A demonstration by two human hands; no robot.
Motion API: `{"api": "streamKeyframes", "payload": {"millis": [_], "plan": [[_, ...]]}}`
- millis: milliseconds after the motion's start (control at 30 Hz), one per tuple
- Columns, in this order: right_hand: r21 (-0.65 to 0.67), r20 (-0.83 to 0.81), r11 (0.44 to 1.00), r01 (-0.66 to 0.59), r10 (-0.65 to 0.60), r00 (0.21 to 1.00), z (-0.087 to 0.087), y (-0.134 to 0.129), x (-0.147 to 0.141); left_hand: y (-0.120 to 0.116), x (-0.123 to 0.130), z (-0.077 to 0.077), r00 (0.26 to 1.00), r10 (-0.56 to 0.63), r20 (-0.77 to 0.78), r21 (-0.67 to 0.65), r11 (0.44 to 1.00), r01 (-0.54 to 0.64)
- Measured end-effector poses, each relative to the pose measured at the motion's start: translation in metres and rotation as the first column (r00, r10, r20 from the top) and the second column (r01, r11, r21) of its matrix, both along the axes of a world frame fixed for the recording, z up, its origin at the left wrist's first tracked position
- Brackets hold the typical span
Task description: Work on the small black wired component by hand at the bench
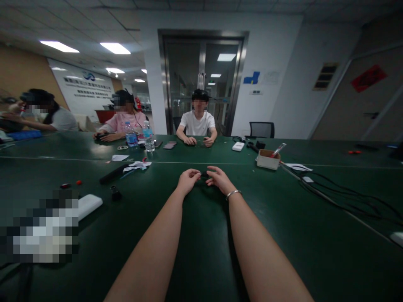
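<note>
My left hand (189, 181) is above the table's middle, thumb and fingertips pinched together at the near end of a small black object (204, 174). What kind of thing this is cannot be made out; it is tiny and partly covered by the fingers. Facing it from the other side, my right hand (219, 179) has its fingers apart around the object's right end, and whether they touch it is unclear. A silver bangle (233, 194) circles the right wrist.
The green table (201, 251) carries a small cardboard box (268, 160) and black cables (343, 188) on the right. Leftward are a black cylinder (115, 193), a white device (90, 206), paper scraps (137, 166) and water bottles (148, 137). Several people sit across, one straight ahead (197, 122).
</note>
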State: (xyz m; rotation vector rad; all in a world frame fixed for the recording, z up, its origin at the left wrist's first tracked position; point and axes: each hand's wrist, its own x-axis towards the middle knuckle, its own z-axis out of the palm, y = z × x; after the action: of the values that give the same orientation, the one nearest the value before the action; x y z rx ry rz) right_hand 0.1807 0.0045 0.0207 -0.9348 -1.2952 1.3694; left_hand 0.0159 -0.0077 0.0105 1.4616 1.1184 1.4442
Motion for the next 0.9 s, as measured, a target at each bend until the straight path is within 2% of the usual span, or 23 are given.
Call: {"api": "streamKeyframes", "payload": {"millis": [67, 200, 333, 500, 800, 900], "plan": [[-0.025, 0.042, 1.0, 0.0, 0.001, 0.999, -0.0006, 0.0008, -0.0002, -0.0002, 0.0007, 0.0005, 1.0, -0.001, -0.005, -0.002, 1.0, 0.001], [0.04, 0.013, 0.999, -0.004, 0.003, 1.0, -0.001, 0.0006, -0.001, -0.0008, 0.0009, 0.0006, 1.0, 0.016, -0.006, 0.016, 1.0, -0.016], [-0.003, 0.07, 1.0, 0.017, -0.017, 0.997, -0.0006, -0.0001, -0.0018, -0.0011, 0.0, -0.0002, 1.0, 0.003, -0.01, 0.019, 1.0, -0.003], [0.018, 0.006, 1.0, 0.013, -0.013, 1.0, -0.0006, -0.0002, -0.0008, -0.0002, -0.0007, -0.0009, 1.0, 0.009, -0.025, 0.012, 1.0, -0.009], [0.0, 0.013, 1.0, 0.006, -0.006, 1.0, -0.0015, 0.0002, -0.0006, 0.0008, 0.0001, -0.0018, 1.0, 0.021, -0.007, 0.0, 1.0, -0.021], [0.029, 0.036, 0.999, -0.027, 0.026, 0.999, -0.0011, -0.0012, -0.0004, 0.0004, 0.0003, -0.0018, 1.0, 0.02, 0.008, -0.012, 1.0, -0.02]]}}
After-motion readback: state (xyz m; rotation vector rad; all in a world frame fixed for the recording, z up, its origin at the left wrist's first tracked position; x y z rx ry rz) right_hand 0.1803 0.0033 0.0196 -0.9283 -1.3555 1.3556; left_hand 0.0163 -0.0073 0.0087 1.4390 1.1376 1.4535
